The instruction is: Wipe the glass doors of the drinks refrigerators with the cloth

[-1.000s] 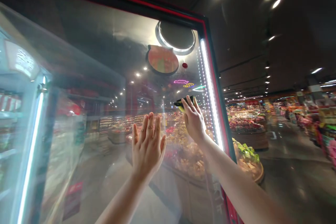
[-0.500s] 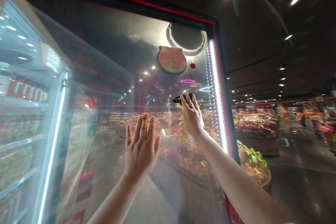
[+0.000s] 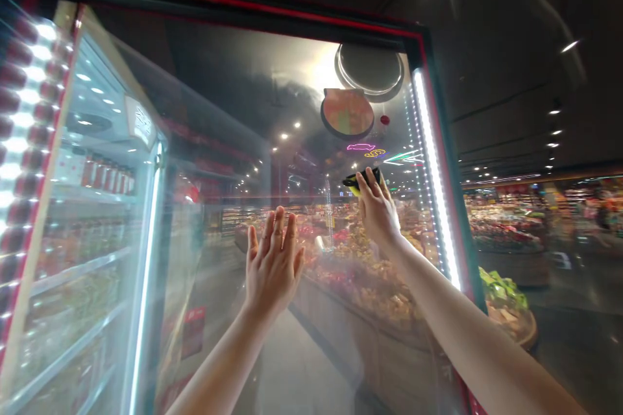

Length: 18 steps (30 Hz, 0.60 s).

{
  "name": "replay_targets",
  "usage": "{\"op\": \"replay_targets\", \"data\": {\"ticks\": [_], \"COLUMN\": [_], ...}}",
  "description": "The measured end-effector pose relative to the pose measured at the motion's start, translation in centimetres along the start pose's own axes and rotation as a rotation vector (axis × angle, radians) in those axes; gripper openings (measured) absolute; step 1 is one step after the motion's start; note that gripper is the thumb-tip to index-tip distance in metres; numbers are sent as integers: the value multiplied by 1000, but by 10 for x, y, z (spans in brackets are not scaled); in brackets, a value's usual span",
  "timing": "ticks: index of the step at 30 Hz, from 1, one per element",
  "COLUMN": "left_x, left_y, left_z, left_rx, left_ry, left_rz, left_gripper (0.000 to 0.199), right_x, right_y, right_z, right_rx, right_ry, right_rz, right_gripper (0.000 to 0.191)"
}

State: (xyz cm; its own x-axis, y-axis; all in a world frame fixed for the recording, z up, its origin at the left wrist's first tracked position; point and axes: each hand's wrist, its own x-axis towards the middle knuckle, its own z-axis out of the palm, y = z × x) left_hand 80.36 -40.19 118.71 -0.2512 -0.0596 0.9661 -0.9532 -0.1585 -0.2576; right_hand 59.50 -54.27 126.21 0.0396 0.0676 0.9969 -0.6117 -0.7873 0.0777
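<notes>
A glass door point(image 3: 219, 162) in a dark frame with red edging stands in front of me, with reflections and a cloudy haze on it. My left hand point(image 3: 273, 266) is raised with its palm toward the pane and fingers spread, holding nothing. Higher and to the right, my right hand point(image 3: 378, 207) presses a black-and-yellow cloth point(image 3: 354, 180) toward the glass near the lit right edge. Its fingers lie over the cloth, so part of it is hidden; its exact kind is hard to make out.
On the left is a lit refrigerated cabinet point(image 3: 87, 207) with bottles point(image 3: 107, 173) on its shelves. A bright light strip point(image 3: 438, 181) runs down the door's right side. Beyond it, a produce stand point(image 3: 506, 298) holds leafy greens, and ceiling lights hang above.
My view has turned left, bringing the cabinet's left light strip into sight. Both hands and the cloth appear farther right in the picture. The left hand stays spread; the right keeps the cloth.
</notes>
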Motion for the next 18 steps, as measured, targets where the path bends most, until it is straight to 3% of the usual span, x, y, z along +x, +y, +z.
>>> {"op": "replay_targets", "data": {"ticks": [3, 6, 9, 11, 14, 16, 18], "left_x": [2, 0, -5, -7, -7, -6, -4], "left_y": [-10, -15, -19, -25, -36, -45, -52], "left_z": [0, -2, -6, -9, -15, -18, -22], "left_rx": [0, -1, -12, -17, 0, 14, 24], "left_ry": [7, 0, -7, -8, 8, 19, 22], "left_rz": [-21, -37, -26, -1, 13, 6, -1], "left_gripper": [75, 76, 76, 76, 77, 77, 77], "right_x": [4, -36, -79, -84, -48, -12, 14], "right_y": [-47, -75, -64, -47, -36, -48, -72], "right_z": [20, 23, 10, 2, 6, 18, 32], "right_rx": [-17, -53, -88, -99, -75, -53, -63], "right_ry": [-26, -130, -185, -170, -69, 3, 31], "right_rz": [-72, -188, -242, -190, -9, 74, 66], "right_gripper": [64, 65, 68, 68, 63, 61, 62]}}
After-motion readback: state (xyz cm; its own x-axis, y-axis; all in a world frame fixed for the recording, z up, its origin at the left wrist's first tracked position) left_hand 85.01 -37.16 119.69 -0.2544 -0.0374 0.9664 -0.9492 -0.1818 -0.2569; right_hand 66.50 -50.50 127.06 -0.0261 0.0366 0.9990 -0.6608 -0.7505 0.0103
